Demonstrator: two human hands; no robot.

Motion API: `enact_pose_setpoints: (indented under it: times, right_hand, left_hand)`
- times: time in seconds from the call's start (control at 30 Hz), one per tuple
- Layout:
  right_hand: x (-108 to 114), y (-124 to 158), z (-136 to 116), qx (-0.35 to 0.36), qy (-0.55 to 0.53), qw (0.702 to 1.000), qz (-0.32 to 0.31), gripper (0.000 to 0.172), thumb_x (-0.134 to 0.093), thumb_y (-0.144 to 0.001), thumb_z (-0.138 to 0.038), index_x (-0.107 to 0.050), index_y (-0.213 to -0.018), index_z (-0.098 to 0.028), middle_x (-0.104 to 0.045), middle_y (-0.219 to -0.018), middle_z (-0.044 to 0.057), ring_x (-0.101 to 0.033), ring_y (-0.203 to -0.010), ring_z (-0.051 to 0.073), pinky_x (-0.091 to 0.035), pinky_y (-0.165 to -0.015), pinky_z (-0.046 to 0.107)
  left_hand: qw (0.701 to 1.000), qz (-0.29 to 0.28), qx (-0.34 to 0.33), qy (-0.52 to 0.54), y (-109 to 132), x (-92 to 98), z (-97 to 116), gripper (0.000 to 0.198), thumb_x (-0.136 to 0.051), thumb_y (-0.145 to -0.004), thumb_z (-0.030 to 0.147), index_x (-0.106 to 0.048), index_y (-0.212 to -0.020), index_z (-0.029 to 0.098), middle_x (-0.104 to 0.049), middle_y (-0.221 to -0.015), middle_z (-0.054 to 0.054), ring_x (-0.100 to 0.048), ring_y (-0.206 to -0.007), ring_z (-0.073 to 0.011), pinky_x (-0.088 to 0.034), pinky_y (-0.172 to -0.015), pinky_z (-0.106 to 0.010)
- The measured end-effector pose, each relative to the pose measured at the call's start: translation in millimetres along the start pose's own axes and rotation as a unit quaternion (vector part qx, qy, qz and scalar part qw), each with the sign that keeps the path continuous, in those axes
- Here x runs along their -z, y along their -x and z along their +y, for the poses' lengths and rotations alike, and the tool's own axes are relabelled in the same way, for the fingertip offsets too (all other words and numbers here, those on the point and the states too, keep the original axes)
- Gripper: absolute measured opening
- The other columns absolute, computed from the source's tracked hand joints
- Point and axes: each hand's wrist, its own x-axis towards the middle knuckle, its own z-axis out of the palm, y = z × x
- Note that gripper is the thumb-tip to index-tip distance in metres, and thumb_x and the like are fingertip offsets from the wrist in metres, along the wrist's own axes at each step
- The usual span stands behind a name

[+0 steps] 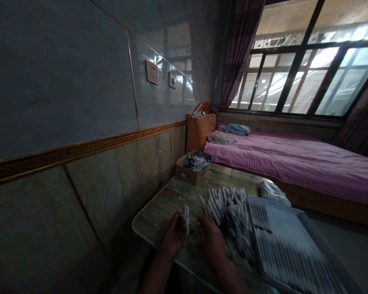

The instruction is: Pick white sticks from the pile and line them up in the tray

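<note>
Well, at the near edge of the stone-patterned bench (158,218), the person's left hand (172,237) and right hand (211,241) sat side by side with a short gap between them. The left grip looked closed on a small bunch of slender white tubes (186,218), whose long axis stood nearly upright off the bench, just at the fingers' right side. The right grip was open, palm down, its fingers reaching toward a loose heap of white tubes (230,216) just beyond it. The right hand was the nearer of the two to that heap, though whether it touched the tubes could not be told. In the heap, the tubes lay crossed at many angles, some with dark ends.

To the right, a white tray (325,249) held tubes in close parallel rows. Farther on, a crumpled white cloth (274,193) lay at the bench's far right edge, while a cardboard box (190,173) at the far end held another jumble of tubes (196,161). Beyond the bench stretched a bed with a pink checked sheet (294,169), a wooden headboard (200,128) at its left end. A wall socket (151,71) was set in the tiled wall (79,81) on the left, and a curtained window (294,69) filled the far right.
</note>
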Motion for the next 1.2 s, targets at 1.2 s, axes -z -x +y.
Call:
enact_pose_setpoints:
  times: [1.2]
  right_hand:
    - [14.8, 8.7, 37.2, -0.059, -0.206, 0.975, 0.061, 0.030, -0.057, -0.082, -0.046, -0.070, -0.088, -0.021, -0.073, -0.084, 0.004, -0.067, -0.079, 0.021, -0.053, -0.070, 0.027]
  left_hand:
    - [0.971, -0.019, -0.139, -0.194, 11.4, -1.9, -22.8, 0.037, -0.092, -0.058, 0.026, -0.069, -0.085, 0.016, -0.078, -0.077, -0.004, -0.076, -0.071, -0.0200, -0.060, -0.064, -0.026]
